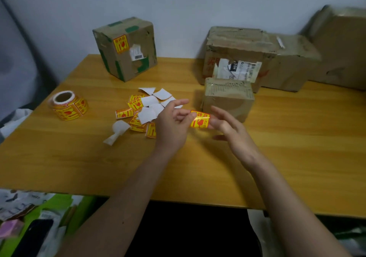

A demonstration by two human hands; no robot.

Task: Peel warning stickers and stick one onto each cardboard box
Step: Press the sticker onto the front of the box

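A yellow-and-red warning sticker (200,119) is held above the wooden table (287,148) between both hands. My left hand (172,126) pinches its left edge with thumb and fingers. My right hand (230,128) holds its right edge with the fingertips. Just behind the sticker stands a small plain cardboard box (231,100). A box with green tape (126,47) at the back left carries a warning sticker (120,44) on its front. A larger torn box (235,52) stands behind the small one. The sticker roll (68,105) lies at the left.
A pile of loose stickers (136,116) and white backing papers (152,104) lies left of my hands. More cardboard boxes (293,62) line the wall at the right. Papers and a dark phone (33,237) sit below the table's front edge at the lower left.
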